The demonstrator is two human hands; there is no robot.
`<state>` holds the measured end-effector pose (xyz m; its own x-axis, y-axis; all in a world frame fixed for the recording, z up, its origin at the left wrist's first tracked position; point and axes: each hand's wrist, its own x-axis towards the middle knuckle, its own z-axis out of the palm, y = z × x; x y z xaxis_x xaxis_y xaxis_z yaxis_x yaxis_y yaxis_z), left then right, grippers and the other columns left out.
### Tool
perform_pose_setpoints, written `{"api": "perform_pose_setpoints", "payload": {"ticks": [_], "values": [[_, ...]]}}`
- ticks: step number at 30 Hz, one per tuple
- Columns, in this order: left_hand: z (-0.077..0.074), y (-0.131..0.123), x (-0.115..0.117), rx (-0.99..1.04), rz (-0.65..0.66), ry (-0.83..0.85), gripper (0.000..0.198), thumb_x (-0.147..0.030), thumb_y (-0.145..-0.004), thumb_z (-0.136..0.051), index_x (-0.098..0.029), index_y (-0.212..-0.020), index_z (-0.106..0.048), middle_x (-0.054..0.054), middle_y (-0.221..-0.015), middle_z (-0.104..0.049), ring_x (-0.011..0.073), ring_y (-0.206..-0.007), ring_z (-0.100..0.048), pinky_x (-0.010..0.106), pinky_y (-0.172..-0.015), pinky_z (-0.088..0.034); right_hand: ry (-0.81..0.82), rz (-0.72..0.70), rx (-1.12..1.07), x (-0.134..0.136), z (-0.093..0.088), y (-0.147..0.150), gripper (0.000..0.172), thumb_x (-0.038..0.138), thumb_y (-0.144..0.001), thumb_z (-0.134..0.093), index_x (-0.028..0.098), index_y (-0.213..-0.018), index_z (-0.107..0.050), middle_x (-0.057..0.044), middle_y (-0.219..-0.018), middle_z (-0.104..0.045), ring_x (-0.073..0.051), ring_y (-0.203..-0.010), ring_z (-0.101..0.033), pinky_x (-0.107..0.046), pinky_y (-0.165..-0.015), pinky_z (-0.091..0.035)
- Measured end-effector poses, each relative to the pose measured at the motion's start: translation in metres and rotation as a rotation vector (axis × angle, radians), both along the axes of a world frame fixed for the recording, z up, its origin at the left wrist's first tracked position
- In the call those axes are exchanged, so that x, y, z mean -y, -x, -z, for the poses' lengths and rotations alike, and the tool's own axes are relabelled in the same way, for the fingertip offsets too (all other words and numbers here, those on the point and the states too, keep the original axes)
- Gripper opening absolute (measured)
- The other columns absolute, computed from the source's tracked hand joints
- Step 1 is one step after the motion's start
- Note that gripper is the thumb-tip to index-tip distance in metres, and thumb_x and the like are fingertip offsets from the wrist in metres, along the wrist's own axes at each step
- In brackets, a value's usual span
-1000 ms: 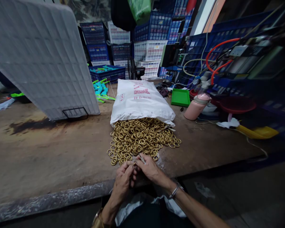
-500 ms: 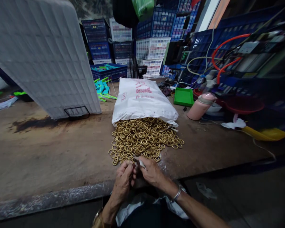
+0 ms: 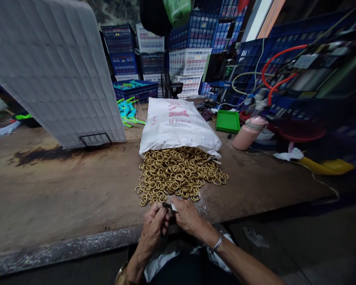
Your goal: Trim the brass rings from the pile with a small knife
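Note:
Gold-coloured rings (image 3: 178, 172) spill in a pile from the open mouth of a white sack (image 3: 178, 126) with red print. Just in front of the pile, at the table's near edge, both hands meet. My left hand (image 3: 156, 219) is closed, its fingertips pinched round something too small to make out. Closed as well, my right hand (image 3: 190, 217) grips a small tool (image 3: 169, 206) with a dark tip and a pale part, which points at the left fingertips. The palm hides the rest of this tool.
A grey padded panel (image 3: 62, 75) stands on the table (image 3: 77, 190) at the left. Behind the sack are green hangers (image 3: 129, 113) and stacked crates (image 3: 190, 61). To the right are a green tray (image 3: 228, 121), a pink bottle (image 3: 247, 134) and a yellow scoop-like item (image 3: 326, 166).
The dark tip of the tool between my hands shows more clearly and lies flatter. My right hand has shifted very slightly; the ring pile and sack look the same.

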<state>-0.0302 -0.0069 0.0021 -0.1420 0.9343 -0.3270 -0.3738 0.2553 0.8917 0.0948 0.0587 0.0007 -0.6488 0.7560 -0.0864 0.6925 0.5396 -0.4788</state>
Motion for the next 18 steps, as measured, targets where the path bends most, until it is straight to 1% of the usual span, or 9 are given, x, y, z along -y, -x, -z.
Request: {"api": "perform_pose_setpoints", "payload": {"ticks": [3, 5, 7, 9, 12, 13, 15, 18], "values": [[-0.009, -0.001, 0.008, 0.122, 0.026, 0.033, 0.032, -0.045, -0.069, -0.063, -0.018, -0.069, -0.045, -0.006, -0.056, -0.05, 0.0032, -0.042, -0.041, 0.012, -0.037, -0.027, -0.016, 0.066, 0.018, -0.001, 0.0, -0.003, 0.038, 0.006, -0.069, -0.039, 0.018, -0.103, -0.05, -0.005, -0.083, -0.062, -0.015, -0.073, -0.053, -0.023, -0.061, -0.028], [-0.015, -0.001, 0.012, 0.194, 0.051, 0.058, 0.032, -0.044, -0.068, -0.064, -0.018, -0.07, -0.046, -0.006, -0.056, -0.051, 0.0031, -0.042, -0.041, 0.012, -0.038, -0.028, -0.045, 0.138, 0.051, -0.005, -0.001, -0.005, 0.032, 0.006, -0.07, -0.038, 0.017, -0.096, -0.052, -0.005, -0.079, -0.062, -0.016, -0.07, -0.053, -0.024, -0.06, -0.027], [-0.018, -0.001, 0.012, 0.24, 0.059, 0.058, 0.031, -0.045, -0.069, -0.063, -0.018, -0.071, -0.048, -0.005, -0.055, -0.05, 0.0032, -0.041, -0.039, 0.013, -0.037, -0.028, -0.1, 0.193, 0.069, -0.012, -0.003, -0.005, 0.027, 0.006, -0.069, -0.039, 0.017, -0.091, -0.052, -0.005, -0.075, -0.061, -0.016, -0.066, -0.053, -0.025, -0.058, -0.026], [-0.016, 0.0, 0.011, 0.26, 0.03, 0.031, 0.032, -0.046, -0.071, -0.06, -0.016, -0.073, -0.051, -0.002, -0.061, -0.053, 0.0039, -0.042, -0.039, 0.013, -0.034, -0.026, -0.167, 0.217, 0.057, -0.02, -0.004, -0.003, 0.027, 0.005, -0.068, -0.041, 0.017, -0.09, -0.051, -0.005, -0.075, -0.061, -0.015, -0.065, -0.053, -0.025, -0.057, -0.025], [-0.009, 0.003, 0.007, 0.271, -0.024, 0.014, 0.031, -0.044, -0.071, -0.06, -0.014, -0.075, -0.053, 0.002, -0.074, -0.057, 0.0047, -0.047, -0.042, 0.014, -0.033, -0.027, -0.255, 0.248, 0.061, -0.032, -0.005, 0.002, 0.032, 0.006, -0.072, -0.04, 0.018, -0.1, -0.049, -0.005, -0.079, -0.063, -0.016, -0.067, -0.055, -0.026, -0.057, -0.025], [-0.007, 0.004, 0.006, 0.28, -0.031, 0.014, 0.03, -0.043, -0.071, -0.061, -0.015, -0.075, -0.053, 0.003, -0.076, -0.058, 0.005, -0.047, -0.043, 0.014, -0.033, -0.027, -0.269, 0.262, 0.078, -0.035, -0.005, 0.004, 0.032, 0.007, -0.074, -0.039, 0.019, -0.103, -0.048, -0.005, -0.08, -0.063, -0.017, -0.067, -0.055, -0.027, -0.057, -0.024], [-0.005, 0.005, 0.006, 0.31, -0.025, 0.011, 0.026, -0.039, -0.071, -0.062, -0.016, -0.077, -0.052, 0.001, -0.072, -0.058, 0.0055, -0.047, -0.044, 0.014, -0.034, -0.027, -0.276, 0.282, 0.12, -0.039, -0.005, 0.007, 0.029, 0.01, -0.077, -0.038, 0.019, -0.103, -0.049, -0.005, -0.078, -0.064, -0.017, -0.065, -0.056, -0.027, -0.056, -0.023], [-0.004, 0.008, 0.007, 0.381, -0.016, 0.021, 0.027, -0.035, -0.07, -0.063, -0.018, -0.088, -0.053, 0.0, -0.069, -0.056, 0.0066, -0.047, -0.045, 0.015, -0.035, -0.029, -0.275, 0.289, 0.151, -0.042, -0.003, 0.009, 0.024, 0.013, -0.079, -0.04, 0.019, -0.099, -0.051, -0.005, -0.075, -0.063, -0.017, -0.064, -0.056, -0.027, -0.055, -0.022]]}}
